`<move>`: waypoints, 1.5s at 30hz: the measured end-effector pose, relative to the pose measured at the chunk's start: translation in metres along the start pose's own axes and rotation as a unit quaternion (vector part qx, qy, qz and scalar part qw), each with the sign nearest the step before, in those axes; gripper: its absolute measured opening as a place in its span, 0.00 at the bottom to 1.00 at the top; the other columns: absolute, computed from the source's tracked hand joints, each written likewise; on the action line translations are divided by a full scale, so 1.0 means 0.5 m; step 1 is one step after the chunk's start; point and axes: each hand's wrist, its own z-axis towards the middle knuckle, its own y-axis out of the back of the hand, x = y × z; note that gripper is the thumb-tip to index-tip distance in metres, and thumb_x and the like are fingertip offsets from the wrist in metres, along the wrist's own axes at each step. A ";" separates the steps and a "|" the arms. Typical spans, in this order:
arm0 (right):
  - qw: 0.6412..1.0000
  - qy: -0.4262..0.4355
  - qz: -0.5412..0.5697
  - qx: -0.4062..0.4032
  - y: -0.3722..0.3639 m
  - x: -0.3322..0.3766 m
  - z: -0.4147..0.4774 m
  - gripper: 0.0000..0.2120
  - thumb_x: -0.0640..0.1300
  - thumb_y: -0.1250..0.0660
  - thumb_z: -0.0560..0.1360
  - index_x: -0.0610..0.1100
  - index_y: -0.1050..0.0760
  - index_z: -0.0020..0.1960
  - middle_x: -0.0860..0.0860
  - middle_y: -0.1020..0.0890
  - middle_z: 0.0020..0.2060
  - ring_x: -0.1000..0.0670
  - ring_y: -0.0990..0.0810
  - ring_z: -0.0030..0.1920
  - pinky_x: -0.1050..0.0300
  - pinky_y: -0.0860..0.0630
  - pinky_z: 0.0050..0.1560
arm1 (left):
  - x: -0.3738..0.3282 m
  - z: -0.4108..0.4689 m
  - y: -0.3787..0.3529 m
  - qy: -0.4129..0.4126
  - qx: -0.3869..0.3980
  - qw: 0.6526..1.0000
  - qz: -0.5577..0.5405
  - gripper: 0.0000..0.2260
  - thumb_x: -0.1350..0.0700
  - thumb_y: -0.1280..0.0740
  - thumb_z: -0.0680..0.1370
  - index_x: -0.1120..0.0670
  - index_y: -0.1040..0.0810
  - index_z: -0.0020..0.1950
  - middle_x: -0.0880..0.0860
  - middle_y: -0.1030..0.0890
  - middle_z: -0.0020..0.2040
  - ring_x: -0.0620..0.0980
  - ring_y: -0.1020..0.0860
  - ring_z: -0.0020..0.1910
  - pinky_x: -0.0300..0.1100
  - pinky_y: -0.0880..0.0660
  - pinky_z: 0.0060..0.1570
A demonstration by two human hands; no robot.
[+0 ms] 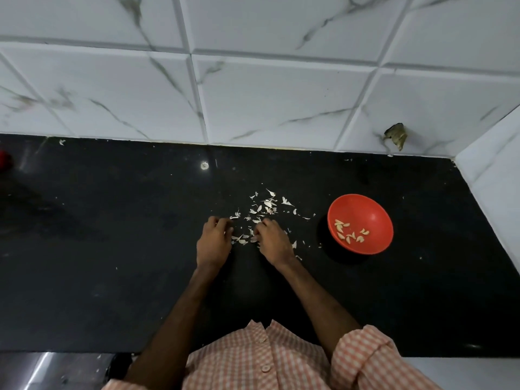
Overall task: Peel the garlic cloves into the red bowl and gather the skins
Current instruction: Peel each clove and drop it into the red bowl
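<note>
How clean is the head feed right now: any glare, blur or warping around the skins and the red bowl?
Head view: garlic skins and red bowl read sharp against the black counter; one small glare spot sits behind them; the bowl throws a soft shadow toward the person; wide-angle warping skews the wall tile lines; a red object at the left edge is blurred.

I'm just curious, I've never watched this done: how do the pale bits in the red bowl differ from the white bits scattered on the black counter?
The cloves are plump, yellowish and curved; the skins are thin, white, ragged flakes. The cloves sit together inside the red bowl; the skins lie scattered loose over the black counter. Both are small, pale pieces.
</note>
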 end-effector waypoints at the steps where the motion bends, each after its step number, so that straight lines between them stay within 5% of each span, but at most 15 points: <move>1: 1.000 -0.007 0.016 -0.006 0.002 -0.005 0.002 0.09 0.38 0.34 0.80 0.41 0.21 0.59 0.46 0.22 0.57 0.46 0.25 0.59 0.53 0.26 0.59 | -0.006 0.001 -0.003 -0.005 0.001 1.000 -0.004 0.10 0.52 0.37 0.83 0.53 0.23 0.62 0.51 0.26 0.59 0.51 0.27 0.60 0.50 0.24 0.45; 5: 0.995 -0.035 0.088 -0.026 0.023 -0.021 0.005 0.15 0.30 0.34 0.77 0.42 0.18 0.60 0.48 0.19 0.54 0.49 0.20 0.55 0.65 0.30 0.53 | -0.039 0.009 -0.006 -0.013 0.006 0.999 -0.033 0.08 0.53 0.38 0.83 0.51 0.24 0.61 0.48 0.22 0.58 0.49 0.23 0.56 0.48 0.24 0.49; 8: 0.980 -0.068 0.182 -0.054 0.041 -0.026 -0.002 0.13 0.35 0.32 0.78 0.42 0.19 0.61 0.46 0.14 0.51 0.50 0.16 0.50 0.59 0.22 0.53 | -0.070 0.013 -0.014 -0.024 0.036 0.999 -0.022 0.09 0.51 0.40 0.83 0.50 0.23 0.59 0.48 0.19 0.54 0.50 0.20 0.53 0.45 0.27 0.46; 11: 0.962 -0.092 0.249 -0.068 0.055 -0.030 -0.012 0.05 0.37 0.28 0.76 0.41 0.19 0.52 0.46 0.13 0.43 0.55 0.17 0.39 0.61 0.23 0.42 | -0.096 0.014 -0.029 -0.053 0.089 0.995 -0.001 0.10 0.50 0.42 0.84 0.53 0.24 0.57 0.54 0.17 0.51 0.58 0.19 0.51 0.50 0.24 0.47; 19: 0.966 -0.075 0.236 -0.079 0.064 -0.049 -0.036 0.02 0.36 0.28 0.75 0.41 0.20 0.45 0.49 0.15 0.38 0.52 0.16 0.39 0.49 0.19 0.43 | -0.133 0.007 -0.038 -0.080 0.138 0.987 -0.005 0.09 0.52 0.41 0.83 0.57 0.27 0.51 0.59 0.18 0.48 0.63 0.20 0.49 0.50 0.30 0.43; 31: 0.968 -0.048 0.241 -0.059 0.068 -0.030 -0.037 0.03 0.37 0.31 0.77 0.40 0.19 0.49 0.49 0.14 0.41 0.53 0.16 0.40 0.52 0.19 0.44 | -0.121 0.023 -0.033 -0.051 0.180 0.982 -0.030 0.09 0.53 0.41 0.82 0.56 0.25 0.52 0.60 0.18 0.49 0.62 0.21 0.49 0.50 0.28 0.45; 37: 0.942 -0.058 0.326 -0.049 0.078 -0.016 -0.043 0.03 0.35 0.31 0.78 0.41 0.19 0.49 0.53 0.16 0.38 0.53 0.16 0.35 0.52 0.16 0.39 | -0.113 0.015 -0.024 -0.038 0.148 0.965 -0.211 0.09 0.53 0.37 0.75 0.46 0.27 0.35 0.46 0.24 0.31 0.42 0.28 0.32 0.42 0.31 0.37; 40: 0.909 -0.094 0.403 -0.050 0.081 -0.003 -0.037 0.04 0.34 0.31 0.78 0.41 0.20 0.50 0.47 0.15 0.40 0.50 0.15 0.36 0.49 0.15 0.39 | -0.102 0.020 -0.038 -0.032 0.110 0.950 -0.290 0.09 0.46 0.38 0.71 0.49 0.27 0.33 0.45 0.26 0.30 0.43 0.30 0.32 0.44 0.32 0.36; 45: 0.871 -0.120 0.471 -0.062 0.092 -0.003 -0.035 0.03 0.33 0.31 0.78 0.38 0.19 0.50 0.42 0.16 0.38 0.52 0.17 0.35 0.54 0.16 0.36 | -0.100 0.029 -0.054 -0.014 0.122 0.929 -0.348 0.10 0.51 0.38 0.74 0.53 0.24 0.36 0.48 0.25 0.31 0.46 0.29 0.33 0.45 0.32 0.37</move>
